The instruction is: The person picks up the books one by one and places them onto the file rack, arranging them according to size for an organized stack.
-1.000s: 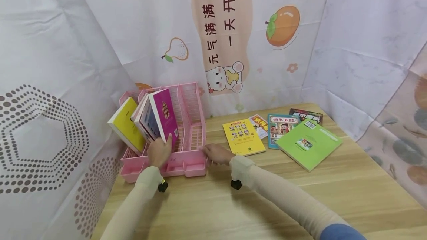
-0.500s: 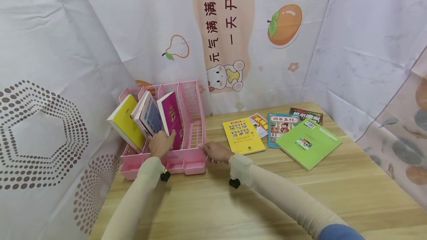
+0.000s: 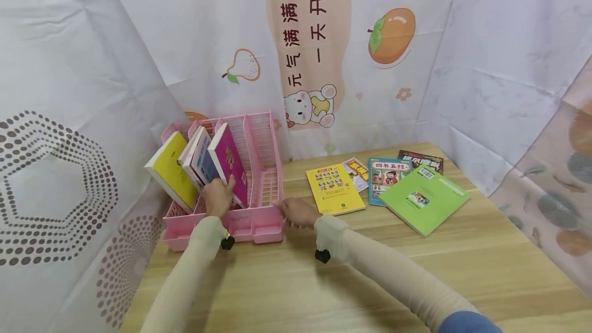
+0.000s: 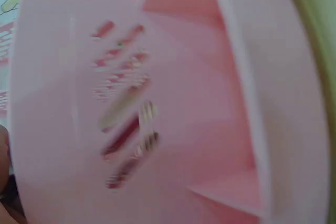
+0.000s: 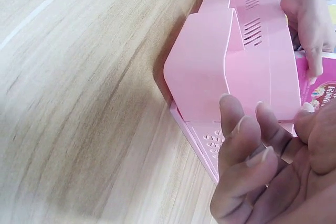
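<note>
Worktop (image 3: 287, 287) carries the pink rack (image 3: 263, 216) at its L end. Magenta bk (image 3: 228, 161) is in the rack, tilted w/ its top to the L, beside the blue bk (image 3: 203, 163). L hand (image 3: 216, 198) holds the magenta bk low at the front, thumb agst its cover; its other fingers are partly hidden. R hand (image 3: 299, 212) pinches the rack's front R corner.

Step in hand is prob. seating the magenta bk. Best: keep the rack braced w/ that R pinch so it won't skid; straighten the bk, then ease it down; don't catch the blue bk's edge.

Views: only head gets the loose green bk (image 3: 423, 199) & yellow bk (image 3: 335, 189), at R. R wrist adds the rack's outer end, R fingertips (image 5: 227, 99) & L thumb contact. L wrist is mostly front tray (image 4: 283, 98) & slanted slots (image 4: 126, 116), blurred; can't tell if the bk's base touches bottom.
</note>
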The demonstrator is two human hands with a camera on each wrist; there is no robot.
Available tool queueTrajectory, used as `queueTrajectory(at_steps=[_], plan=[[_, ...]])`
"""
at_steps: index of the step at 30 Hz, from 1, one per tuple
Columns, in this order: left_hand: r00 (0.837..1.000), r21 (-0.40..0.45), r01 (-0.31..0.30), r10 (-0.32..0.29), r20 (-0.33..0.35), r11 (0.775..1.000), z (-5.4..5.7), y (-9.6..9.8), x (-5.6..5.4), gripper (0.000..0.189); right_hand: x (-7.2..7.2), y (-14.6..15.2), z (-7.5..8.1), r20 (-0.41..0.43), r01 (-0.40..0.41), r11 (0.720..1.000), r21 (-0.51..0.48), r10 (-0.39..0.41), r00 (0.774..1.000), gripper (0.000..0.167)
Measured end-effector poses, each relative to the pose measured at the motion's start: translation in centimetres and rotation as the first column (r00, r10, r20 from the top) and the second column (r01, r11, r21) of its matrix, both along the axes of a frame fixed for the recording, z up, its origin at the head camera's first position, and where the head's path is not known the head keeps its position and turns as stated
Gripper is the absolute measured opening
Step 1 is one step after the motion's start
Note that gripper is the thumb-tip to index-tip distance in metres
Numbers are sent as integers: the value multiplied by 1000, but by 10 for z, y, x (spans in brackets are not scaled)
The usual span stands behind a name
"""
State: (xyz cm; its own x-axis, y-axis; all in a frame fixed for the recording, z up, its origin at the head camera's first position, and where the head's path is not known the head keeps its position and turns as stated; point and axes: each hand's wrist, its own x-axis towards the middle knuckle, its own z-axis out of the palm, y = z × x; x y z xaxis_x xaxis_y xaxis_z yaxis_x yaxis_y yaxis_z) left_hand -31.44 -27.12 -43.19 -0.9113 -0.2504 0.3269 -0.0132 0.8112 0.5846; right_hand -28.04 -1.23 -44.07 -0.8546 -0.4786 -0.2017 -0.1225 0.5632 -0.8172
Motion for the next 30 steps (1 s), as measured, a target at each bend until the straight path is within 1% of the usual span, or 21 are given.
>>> queueTrajectory(at_steps=[3, 4, 5, 8, 10, 13, 16, 20, 23, 25, 29, 30], plan=[[1000, 22, -10, 10, -3, 1000, 1, 0, -3, 56, 0, -2, -2, 4, 2, 1000, -5, -2, 1000, 52], [1000, 35, -2, 2, 13, 999, 2, 0, -4, 54, 0, -2, -2, 7, 4, 1000, -4, -4, 1000, 52], [999, 31, 2, -3, 33, 1000, 3, 0, -4, 52, 0, -2, -3, 16, 7, 1000, -1, -7, 1000, 52], [994, 60, 13, -19, 107, 998, 4, 4, -4, 44, 0, -3, -4, 38, 14, 1000, 10, -15, 999, 51], [990, 70, 20, -29, 135, 997, 4, 6, -3, 41, 0, -4, -4, 43, 16, 1000, 15, -16, 999, 50], [992, 67, 29, -37, 121, 997, 4, 9, -1, 43, 0, -3, -2, 29, 14, 1000, 21, -14, 999, 50], [991, 103, 49, -61, 123, 994, 4, 7, 2, 52, 0, -2, 0, 4, 14, 999, 36, -15, 1000, 51], [983, 164, 55, -82, 162, 985, 4, 0, 6, 62, -1, -2, 1, -11, 12, 998, 66, -11, 1000, 52], [984, 219, 41, -76, 158, 975, 3, -2, 8, 67, -3, 0, 5, -5, -1, 997, 80, 1, 1000, 53], [987, 269, 44, -83, 134, 962, 4, -1, 9, 68, -7, 4, 7, -1, 2, 996, 94, -2, 1000, 56], [991, 351, 71, -105, 78, 934, 7, 4, 12, 64, -14, 12, 7, 18, 43, 993, 113, -45, 999, 55], [992, 361, 80, -111, 65, 929, 7, 6, 13, 63, -15, 13, 6, 16, 53, 991, 120, -55, 998, 53]])
